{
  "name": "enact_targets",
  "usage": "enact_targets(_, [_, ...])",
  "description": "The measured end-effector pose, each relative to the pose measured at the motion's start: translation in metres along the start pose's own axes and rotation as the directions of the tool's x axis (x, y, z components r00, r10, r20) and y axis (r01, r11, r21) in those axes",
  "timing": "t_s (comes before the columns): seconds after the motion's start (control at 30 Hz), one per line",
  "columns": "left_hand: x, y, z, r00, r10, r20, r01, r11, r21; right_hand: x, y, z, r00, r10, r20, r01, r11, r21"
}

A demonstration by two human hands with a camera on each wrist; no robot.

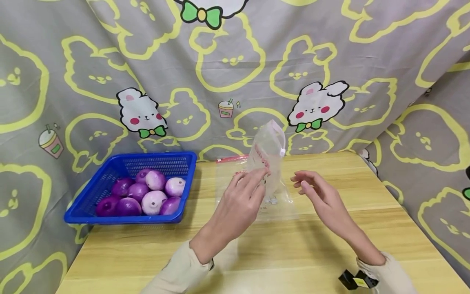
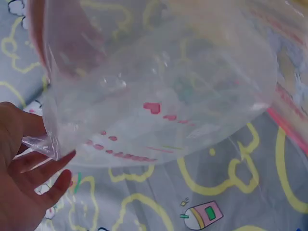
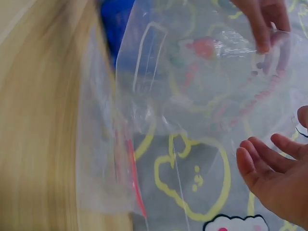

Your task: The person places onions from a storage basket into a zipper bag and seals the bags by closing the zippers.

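Zip bag (image 1: 269, 157) upright, pinched by left hand (image 1: 242, 200); right hand (image 1: 323, 196) just right, fingers relaxed, holding nothing.

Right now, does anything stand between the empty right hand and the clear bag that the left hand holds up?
Nothing visible does. The right hand is open beside the clear bag, with only air between them. The left hand pinches the bag's near edge above the table.
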State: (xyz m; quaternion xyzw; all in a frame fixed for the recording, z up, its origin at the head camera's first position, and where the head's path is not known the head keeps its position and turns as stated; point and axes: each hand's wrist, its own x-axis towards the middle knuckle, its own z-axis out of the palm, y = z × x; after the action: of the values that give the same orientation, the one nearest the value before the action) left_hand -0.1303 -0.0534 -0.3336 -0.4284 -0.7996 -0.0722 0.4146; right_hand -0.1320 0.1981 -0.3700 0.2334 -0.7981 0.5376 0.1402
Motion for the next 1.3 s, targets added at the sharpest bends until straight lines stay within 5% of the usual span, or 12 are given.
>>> enact_targets(0.17, [-0.006, -0.003, 0.004, 0.992, 0.118, -0.045, -0.115, 0.991, 0.065, 0.013, -0.001, 0.002, 0.985, 0.067, 0.162, -0.103, 0.968, 0.227])
enact_targets(0.33, [-0.012, -0.009, 0.016, 0.976, 0.188, -0.112, -0.175, 0.978, 0.115, 0.024, 0.004, -0.001, 0.952, 0.12, 0.283, -0.235, 0.879, 0.416])
enact_targets(0.5, [-0.027, -0.018, 0.031, 0.964, 0.245, -0.1, -0.227, 0.96, 0.165, 0.024, 0.012, -0.007, 0.963, 0.117, 0.242, -0.235, 0.805, 0.545])
enact_targets(0.67, [-0.047, -0.024, 0.045, 0.965, 0.256, -0.053, -0.24, 0.949, 0.204, 0.024, 0.014, -0.003, 0.953, 0.224, 0.206, -0.298, 0.821, 0.487])
enact_targets(0.8, [-0.059, -0.028, 0.05, 0.993, 0.086, 0.085, -0.094, 0.99, 0.106, 0.021, 0.015, 0.004, 0.963, 0.209, 0.168, -0.261, 0.878, 0.401])
enact_targets(0.97, [-0.064, -0.029, 0.043, 0.957, -0.106, 0.271, 0.141, 0.983, -0.114, 0.015, 0.009, 0.014, 0.994, 0.091, 0.062, -0.102, 0.969, 0.225])
enact_targets(1.1, [-0.059, -0.024, 0.032, 0.928, -0.203, 0.313, 0.295, 0.913, -0.283, 0.012, 0.0, 0.023, 0.999, 0.019, 0.026, -0.021, 0.994, 0.103])
enact_targets(1.3, [-0.041, -0.018, 0.025, 0.85, -0.36, 0.384, 0.515, 0.722, -0.462, 0.008, -0.01, 0.039, 0.997, -0.03, 0.071, 0.029, 0.999, 0.022])
